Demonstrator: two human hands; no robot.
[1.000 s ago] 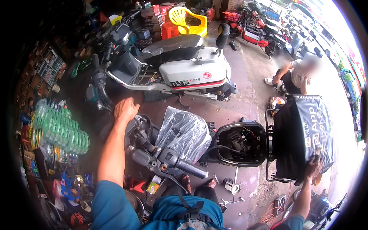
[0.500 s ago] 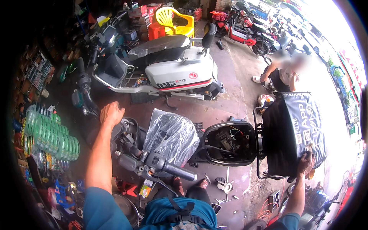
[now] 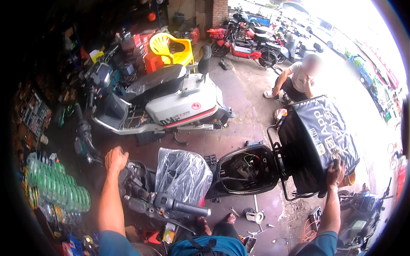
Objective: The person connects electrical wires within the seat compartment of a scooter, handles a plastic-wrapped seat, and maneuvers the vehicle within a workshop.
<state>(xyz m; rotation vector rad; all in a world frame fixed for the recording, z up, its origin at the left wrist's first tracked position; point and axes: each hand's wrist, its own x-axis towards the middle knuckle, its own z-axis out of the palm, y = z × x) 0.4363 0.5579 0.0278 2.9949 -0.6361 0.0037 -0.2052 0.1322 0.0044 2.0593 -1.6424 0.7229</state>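
A scooter stands crosswise before me, its floor area draped in clear plastic sheet (image 3: 183,174) and its seat compartment (image 3: 245,168) uncovered, with wires and parts inside. My left hand (image 3: 116,159) is closed at the far side of the handlebar; the part inside its fingers is hidden. The near black handlebar grip (image 3: 188,208) is free of any hand. On the right, my right hand (image 3: 336,173) lies against the near edge of a black delivery box (image 3: 305,145), fingers stretched over its printed face. A black metal rack (image 3: 278,160) stands between compartment and box.
Beyond stands a white scooter (image 3: 183,100), with a yellow chair (image 3: 173,47) behind it. A seated person (image 3: 299,79) is past the box. Green coiled packs (image 3: 57,183) hang at left. Tools (image 3: 255,216) lie on the floor near my feet; more scooters (image 3: 252,47) are parked beyond.
The view has shifted, so the far objects sit lower and farther left. Both hands keep to their places on the scooter and the box.
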